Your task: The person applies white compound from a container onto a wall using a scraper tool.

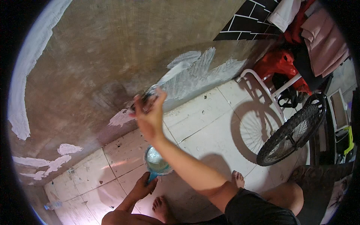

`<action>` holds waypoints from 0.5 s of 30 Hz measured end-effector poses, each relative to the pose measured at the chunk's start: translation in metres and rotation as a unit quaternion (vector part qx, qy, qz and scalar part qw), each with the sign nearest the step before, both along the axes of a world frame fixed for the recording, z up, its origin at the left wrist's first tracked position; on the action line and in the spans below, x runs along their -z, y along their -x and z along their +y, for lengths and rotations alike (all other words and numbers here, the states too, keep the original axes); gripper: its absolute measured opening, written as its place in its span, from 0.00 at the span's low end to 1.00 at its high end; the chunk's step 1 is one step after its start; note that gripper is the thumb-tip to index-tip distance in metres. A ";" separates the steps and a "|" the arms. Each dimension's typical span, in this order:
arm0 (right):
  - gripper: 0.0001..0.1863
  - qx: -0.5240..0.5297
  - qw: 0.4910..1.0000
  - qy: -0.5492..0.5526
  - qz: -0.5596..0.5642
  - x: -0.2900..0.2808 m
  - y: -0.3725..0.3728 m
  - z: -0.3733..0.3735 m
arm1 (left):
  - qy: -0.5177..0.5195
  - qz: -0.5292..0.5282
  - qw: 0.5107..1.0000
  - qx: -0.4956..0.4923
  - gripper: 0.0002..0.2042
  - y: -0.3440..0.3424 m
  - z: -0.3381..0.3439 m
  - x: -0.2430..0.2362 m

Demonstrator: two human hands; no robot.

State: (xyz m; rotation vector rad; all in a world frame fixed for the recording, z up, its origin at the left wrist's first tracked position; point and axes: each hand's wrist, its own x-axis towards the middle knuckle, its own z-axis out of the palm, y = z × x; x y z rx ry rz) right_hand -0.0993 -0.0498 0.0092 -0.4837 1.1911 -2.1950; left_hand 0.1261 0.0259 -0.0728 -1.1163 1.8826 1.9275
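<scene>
My right hand (149, 118) is raised against the brown wall (101, 60), its fingers closed round a dark-handled paintbrush (150, 92), partly hidden and blurred. The brush end meets a streaky patch of white paint (189, 77) low on the wall. Below it, my left hand (141, 187) grips the handle of a blue dipper (153, 175) just above the floor. White paint (154, 155) lies inside the dipper, whose right rim is close to my right forearm.
A bicycle wheel (288, 133) and a pale curved metal frame (258, 77) stand at the right. Beyond them are a red bag (275, 63) and hanging pink cloth (324, 41). My bare feet (162, 208) rest on white floor tiles (202, 131). A clear bottle (53, 206) lies far left.
</scene>
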 end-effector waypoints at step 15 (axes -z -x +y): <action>0.31 0.047 0.998 -0.049 0.008 -0.003 0.048 0.013 | 0.026 -0.010 0.999 0.016 0.14 0.001 0.000 0.006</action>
